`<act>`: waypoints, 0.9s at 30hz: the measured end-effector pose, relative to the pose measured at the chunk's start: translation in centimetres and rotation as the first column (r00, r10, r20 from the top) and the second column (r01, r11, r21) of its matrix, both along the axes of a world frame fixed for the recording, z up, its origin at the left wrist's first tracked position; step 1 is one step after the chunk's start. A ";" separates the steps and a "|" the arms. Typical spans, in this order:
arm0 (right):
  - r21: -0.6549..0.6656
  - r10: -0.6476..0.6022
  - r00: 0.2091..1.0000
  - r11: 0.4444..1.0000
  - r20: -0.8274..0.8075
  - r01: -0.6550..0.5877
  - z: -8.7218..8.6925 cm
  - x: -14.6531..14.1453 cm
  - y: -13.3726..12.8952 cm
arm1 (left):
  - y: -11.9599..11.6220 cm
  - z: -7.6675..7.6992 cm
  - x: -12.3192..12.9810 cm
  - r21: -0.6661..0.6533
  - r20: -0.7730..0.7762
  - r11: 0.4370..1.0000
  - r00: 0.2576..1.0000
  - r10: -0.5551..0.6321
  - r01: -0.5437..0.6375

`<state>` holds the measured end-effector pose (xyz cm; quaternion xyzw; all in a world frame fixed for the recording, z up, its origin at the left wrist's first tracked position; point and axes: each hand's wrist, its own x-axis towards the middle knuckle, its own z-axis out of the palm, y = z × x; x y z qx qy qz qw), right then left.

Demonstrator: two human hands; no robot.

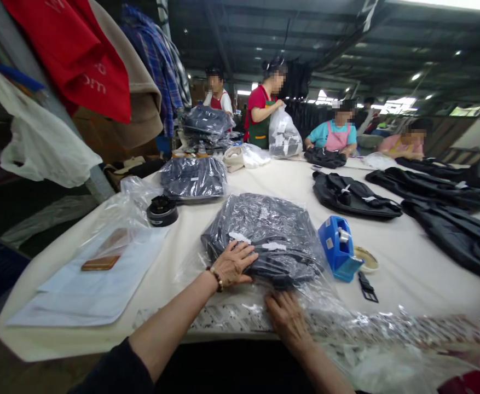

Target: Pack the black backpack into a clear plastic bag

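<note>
A black bag (264, 219) with white paper tags lies inside a clear plastic bag (325, 287) in front of me. My left hand (233, 264) rests on top of it, open, fingers spread over the plastic. At the near edge, my right hand (288, 320) is closed on the loose plastic, with its fingertips partly hidden. A blue tape dispenser (338, 249) stands just right of the wrapped bag. Beside it are a tape roll (366, 259) and a black buckle strap (366, 287).
Left on the table (71, 342) are a brown phone-like item (102, 262), white sheets (87, 298) and a coiled black belt (162, 210). Another wrapped bag (192, 178) lies behind. Unwrapped black bags (354, 195) lie at right. Several co-workers (260, 106) are across the table.
</note>
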<state>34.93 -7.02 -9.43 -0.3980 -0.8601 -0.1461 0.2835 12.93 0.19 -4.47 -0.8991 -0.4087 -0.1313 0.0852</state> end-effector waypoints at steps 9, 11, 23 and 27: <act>0.078 0.100 0.995 0.992 -0.011 -0.099 2.2 -0.6 -2.1 | -1.3 0.4 1.6 0.148 -0.060 0.988 0.998 -0.028 0.036; 0.124 0.135 0.990 0.984 -0.025 -0.131 3.5 -0.2 -2.7 | -1.5 0.2 1.7 0.237 -0.081 0.967 0.994 -0.078 0.096; 0.163 0.080 0.991 0.985 -0.109 -0.062 3.3 2.9 2.5 | -2.2 -1.0 1.9 0.325 -0.117 0.934 0.987 -0.114 0.146; 0.188 0.068 0.985 0.981 -0.156 -0.038 3.0 2.6 2.3 | -2.4 -0.6 3.6 0.255 -0.019 0.960 0.994 -0.111 0.112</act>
